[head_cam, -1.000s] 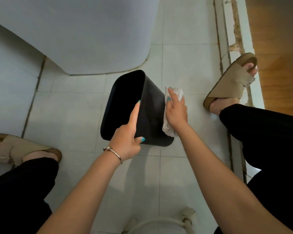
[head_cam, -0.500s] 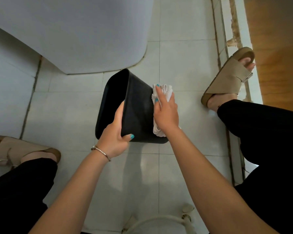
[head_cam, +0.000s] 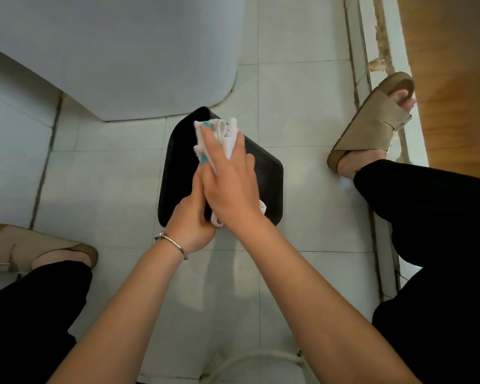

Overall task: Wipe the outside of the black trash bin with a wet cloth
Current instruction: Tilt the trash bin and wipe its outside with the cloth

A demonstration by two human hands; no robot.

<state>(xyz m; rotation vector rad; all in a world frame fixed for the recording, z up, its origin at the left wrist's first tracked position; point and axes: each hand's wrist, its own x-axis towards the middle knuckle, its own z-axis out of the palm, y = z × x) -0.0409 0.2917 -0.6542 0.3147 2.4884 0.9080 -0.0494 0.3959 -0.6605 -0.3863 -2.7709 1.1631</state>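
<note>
Since the earlier frames the black trash bin [head_cam: 263,173] has been tipped further over, so its dark outer wall now faces up and its opening no longer shows, and the right hand [head_cam: 230,178] has slid from the bin's right flank onto this upturned wall. That hand lies flat with straight fingers, pressing the white cloth [head_cam: 222,134] against the bin; the cloth bunches out past the fingertips at the far end and a corner peeks out near the wrist. The left hand [head_cam: 190,220] grips the near edge of the bin, fingers curled round it and partly hidden beneath the right hand, with a silver bangle [head_cam: 172,241] on its wrist. The bin rests on the pale tiled floor [head_cam: 108,189], just in front of a large white rounded fixture [head_cam: 122,51] at the far left. A tan sandal [head_cam: 372,126] sits to the right by a raised threshold, another tan sandal [head_cam: 20,245] at the left edge, both below black trouser legs.
</note>
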